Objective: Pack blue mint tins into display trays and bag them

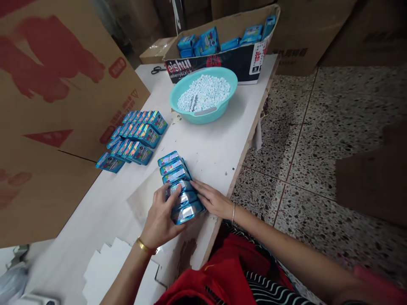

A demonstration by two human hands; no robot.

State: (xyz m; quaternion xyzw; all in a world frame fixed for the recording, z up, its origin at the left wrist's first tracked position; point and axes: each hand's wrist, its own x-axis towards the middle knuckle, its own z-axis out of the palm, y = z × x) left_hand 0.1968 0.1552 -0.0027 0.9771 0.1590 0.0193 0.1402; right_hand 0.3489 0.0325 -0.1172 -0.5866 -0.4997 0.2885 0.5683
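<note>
A row of small blue candy tins (176,176) stands close together on the table near its right edge. My left hand (160,216) is curved round the near end of the row, with fingers on the left side and top of the tins and the thumb by the nearest one. My right hand (213,199) lies along the right side of the row, its fingers stretched out and touching the tins. The undersides of the tins are hidden.
More blue tins (140,152) stand in rows at the left. Behind are a turquoise basin (203,117) of small pale pellets, scissors (158,70) and an open carton (237,59) of blue packs. A large cardboard box (73,169) borders the left; white card (111,271) lies near me.
</note>
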